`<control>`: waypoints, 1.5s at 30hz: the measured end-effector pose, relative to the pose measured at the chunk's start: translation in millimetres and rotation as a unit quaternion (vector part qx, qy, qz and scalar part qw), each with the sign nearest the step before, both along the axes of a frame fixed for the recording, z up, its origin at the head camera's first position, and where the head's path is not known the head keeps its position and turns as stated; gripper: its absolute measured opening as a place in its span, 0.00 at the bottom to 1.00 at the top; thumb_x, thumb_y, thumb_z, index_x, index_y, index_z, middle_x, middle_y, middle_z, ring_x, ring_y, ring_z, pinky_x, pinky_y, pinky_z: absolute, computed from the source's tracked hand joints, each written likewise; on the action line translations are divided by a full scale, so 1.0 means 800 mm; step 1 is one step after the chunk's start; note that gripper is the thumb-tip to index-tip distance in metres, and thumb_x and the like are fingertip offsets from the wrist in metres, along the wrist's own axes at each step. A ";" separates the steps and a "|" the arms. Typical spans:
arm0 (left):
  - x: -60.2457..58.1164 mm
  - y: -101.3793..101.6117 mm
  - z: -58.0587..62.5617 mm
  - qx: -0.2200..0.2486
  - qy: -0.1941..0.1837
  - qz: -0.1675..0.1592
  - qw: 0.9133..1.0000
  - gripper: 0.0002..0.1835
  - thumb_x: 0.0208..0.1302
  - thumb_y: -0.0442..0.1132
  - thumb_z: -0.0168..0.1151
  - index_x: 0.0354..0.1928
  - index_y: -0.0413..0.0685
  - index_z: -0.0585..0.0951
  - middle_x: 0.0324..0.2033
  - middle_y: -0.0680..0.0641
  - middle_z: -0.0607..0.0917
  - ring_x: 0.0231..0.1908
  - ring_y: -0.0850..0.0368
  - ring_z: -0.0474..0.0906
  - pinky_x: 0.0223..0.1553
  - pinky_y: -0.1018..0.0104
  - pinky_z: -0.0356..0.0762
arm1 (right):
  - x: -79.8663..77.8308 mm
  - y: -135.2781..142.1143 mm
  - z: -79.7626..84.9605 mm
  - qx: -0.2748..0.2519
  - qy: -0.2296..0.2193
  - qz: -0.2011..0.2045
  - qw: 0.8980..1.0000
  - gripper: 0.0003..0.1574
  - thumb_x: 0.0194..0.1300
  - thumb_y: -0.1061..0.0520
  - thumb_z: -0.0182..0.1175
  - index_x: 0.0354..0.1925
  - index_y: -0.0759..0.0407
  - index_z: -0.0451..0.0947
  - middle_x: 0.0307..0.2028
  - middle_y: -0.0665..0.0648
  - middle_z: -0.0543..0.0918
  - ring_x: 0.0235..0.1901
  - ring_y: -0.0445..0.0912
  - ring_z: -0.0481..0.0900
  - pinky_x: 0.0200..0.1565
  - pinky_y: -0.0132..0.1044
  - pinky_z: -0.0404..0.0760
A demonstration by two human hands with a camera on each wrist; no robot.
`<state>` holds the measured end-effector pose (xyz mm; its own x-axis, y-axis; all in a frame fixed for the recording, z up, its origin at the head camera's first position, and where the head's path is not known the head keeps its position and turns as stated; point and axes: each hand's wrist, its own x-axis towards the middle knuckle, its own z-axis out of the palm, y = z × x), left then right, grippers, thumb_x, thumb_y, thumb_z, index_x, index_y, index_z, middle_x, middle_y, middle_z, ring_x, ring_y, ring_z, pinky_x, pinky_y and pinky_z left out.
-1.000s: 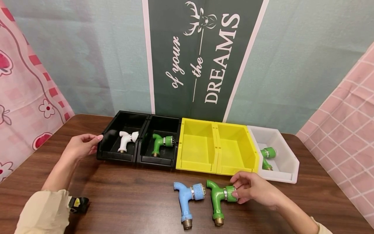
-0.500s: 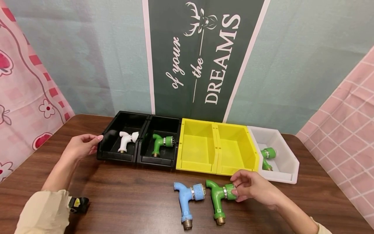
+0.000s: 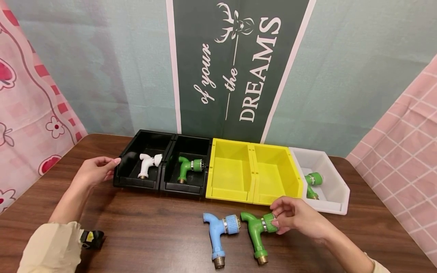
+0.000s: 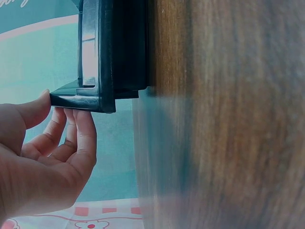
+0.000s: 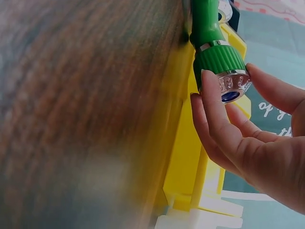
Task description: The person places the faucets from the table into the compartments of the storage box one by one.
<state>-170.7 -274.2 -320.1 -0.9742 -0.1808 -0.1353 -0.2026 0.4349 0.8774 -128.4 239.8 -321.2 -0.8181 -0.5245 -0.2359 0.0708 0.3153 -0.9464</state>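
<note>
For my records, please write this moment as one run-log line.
left hand: grips leftmost black bin | white tap: in that bin | right hand: pinches knob of front green tap | blue tap: on table

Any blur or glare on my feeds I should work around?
Head: fairly even light, no heavy blur. Left wrist: tabletop soft, pale glare on the black bin. Right wrist: tabletop blurred with a whitish sheen, green faucet fairly crisp.
</note>
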 end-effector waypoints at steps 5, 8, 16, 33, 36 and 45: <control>0.001 0.000 0.000 0.001 0.000 0.002 1.000 0.28 0.65 0.50 0.53 0.46 0.26 0.71 0.26 0.53 0.75 0.24 0.68 0.74 0.31 0.72 0.79 | -0.001 0.001 0.003 0.006 0.006 0.006 1.000 0.25 0.58 0.66 0.60 0.48 0.81 0.61 0.35 0.62 0.72 0.33 0.50 0.77 0.34 0.48 0.81; 0.001 0.000 0.000 -0.001 0.000 0.003 1.000 0.28 0.65 0.51 0.53 0.46 0.26 0.71 0.26 0.53 0.75 0.24 0.69 0.74 0.31 0.72 0.79 | -0.002 0.001 0.005 0.009 0.009 0.006 1.000 0.25 0.58 0.67 0.59 0.48 0.81 0.61 0.35 0.62 0.72 0.33 0.51 0.77 0.33 0.48 0.81; 0.000 0.001 0.000 -0.007 -0.001 0.005 1.000 0.28 0.64 0.51 0.53 0.46 0.26 0.71 0.26 0.53 0.75 0.24 0.68 0.74 0.31 0.71 0.79 | -0.004 0.005 0.008 0.007 0.007 0.000 1.000 0.25 0.56 0.69 0.57 0.49 0.82 0.61 0.35 0.62 0.72 0.34 0.52 0.78 0.33 0.49 0.81; -0.001 0.000 -0.002 0.007 0.003 0.006 1.000 0.27 0.65 0.50 0.53 0.45 0.26 0.71 0.25 0.55 0.74 0.24 0.69 0.74 0.30 0.71 0.79 | -0.009 0.016 0.029 0.003 0.059 0.001 0.998 0.27 0.56 0.68 0.59 0.48 0.83 0.60 0.35 0.63 0.74 0.32 0.50 0.80 0.31 0.48 0.81; -0.001 0.000 -0.002 0.007 0.002 0.006 1.000 0.27 0.65 0.50 0.53 0.45 0.26 0.71 0.25 0.55 0.74 0.24 0.69 0.74 0.30 0.72 0.79 | -0.010 0.018 0.032 0.005 0.070 0.001 0.998 0.26 0.56 0.68 0.59 0.48 0.83 0.61 0.34 0.63 0.74 0.31 0.50 0.79 0.30 0.48 0.81; -0.001 0.000 -0.002 0.001 0.003 0.005 1.000 0.27 0.65 0.50 0.53 0.45 0.26 0.71 0.25 0.54 0.75 0.24 0.69 0.74 0.30 0.71 0.79 | -0.016 0.028 0.042 -0.001 0.083 -0.002 0.997 0.25 0.57 0.69 0.58 0.48 0.83 0.61 0.35 0.64 0.74 0.32 0.51 0.81 0.30 0.50 0.81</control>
